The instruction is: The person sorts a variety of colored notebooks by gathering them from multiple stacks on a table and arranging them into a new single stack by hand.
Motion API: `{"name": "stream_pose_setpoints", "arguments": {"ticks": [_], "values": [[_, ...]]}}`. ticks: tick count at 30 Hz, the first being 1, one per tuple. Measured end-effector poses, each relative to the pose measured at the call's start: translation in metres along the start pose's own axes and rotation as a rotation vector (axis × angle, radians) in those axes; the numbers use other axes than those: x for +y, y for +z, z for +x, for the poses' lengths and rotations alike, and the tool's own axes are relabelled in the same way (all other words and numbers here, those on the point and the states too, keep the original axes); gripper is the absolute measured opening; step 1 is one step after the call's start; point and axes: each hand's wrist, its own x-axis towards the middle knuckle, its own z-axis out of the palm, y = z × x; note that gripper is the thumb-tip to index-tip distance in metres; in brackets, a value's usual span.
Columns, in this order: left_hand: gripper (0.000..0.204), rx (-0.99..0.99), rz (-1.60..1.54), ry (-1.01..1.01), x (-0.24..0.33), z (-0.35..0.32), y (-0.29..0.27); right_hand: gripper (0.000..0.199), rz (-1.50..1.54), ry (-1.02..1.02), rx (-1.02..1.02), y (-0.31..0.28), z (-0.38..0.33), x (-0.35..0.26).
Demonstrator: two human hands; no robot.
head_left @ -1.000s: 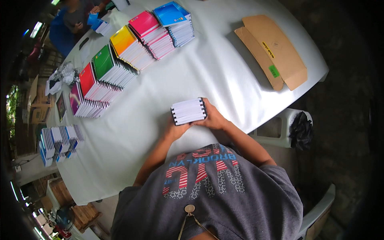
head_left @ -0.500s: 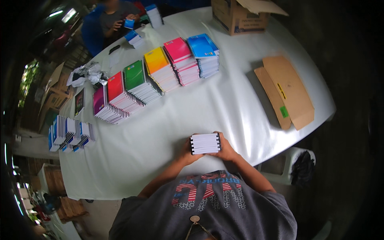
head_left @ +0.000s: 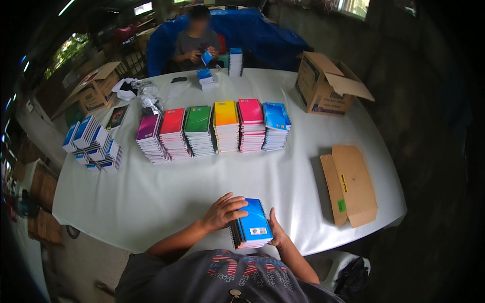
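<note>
A stack of spiral notebooks (head_left: 255, 219) is before my chest at the table's near edge. Its top cover is blue with a white label, and coils show along its sides. My left hand (head_left: 226, 212) lies over the stack's upper left corner, fingers stretched and slightly apart on the cover. Against the right side rests my right hand (head_left: 277, 230), thumb pointing up, its other fingers hidden by the stack it supports. Farther off stands a row of notebook piles: purple (head_left: 149, 127), red (head_left: 172, 121), green (head_left: 197, 119), yellow (head_left: 226, 113), pink (head_left: 250, 112) and blue (head_left: 275, 116).
More blue notebooks (head_left: 94, 144) are piled at the left. A flattened cardboard piece (head_left: 356, 184) lies at the right, and an open carton (head_left: 323, 83) stands behind it. Across the white table (head_left: 192, 194), a person (head_left: 197, 44) handles a small blue notebook beside other blue piles.
The stack has turned from showing its white page edges to showing a blue cover. My left hand has shifted onto its top corner. The view has tilted up, revealing more of the far side.
</note>
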Motion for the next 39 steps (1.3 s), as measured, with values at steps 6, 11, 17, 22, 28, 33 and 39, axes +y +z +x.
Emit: {"name": "stream_pose_setpoints", "arguments": {"ticks": [6,11,17,22,28,33,39], "values": [[0.062,0.343,-0.180,-0.685,0.000,-0.021,0.016,0.072,-0.394,-0.493,-0.059,0.017,0.006,0.004],[0.082,0.100,-1.420,-0.894,0.028,-0.025,0.021,0.078,-0.527,-0.749,0.007,0.003,0.016,0.018],[0.088,0.037,-0.743,-0.797,0.035,-0.066,0.064,0.085,-0.653,-0.699,-0.019,-0.007,0.025,0.042],[0.080,0.187,-0.661,-0.706,0.047,-0.069,0.084,0.087,-0.807,-0.782,0.092,-0.021,0.029,0.060],[0.084,0.152,-0.417,-0.606,0.041,-0.075,0.094,0.084,-0.906,-0.715,0.231,-0.021,0.034,0.060],[0.078,0.138,-0.493,-0.704,0.044,-0.069,0.083,0.076,-0.909,-0.769,0.248,-0.025,0.041,0.063],[0.071,0.160,-0.629,-0.788,0.051,-0.063,0.077,0.077,-0.845,-0.759,0.201,-0.029,0.045,0.063]]}}
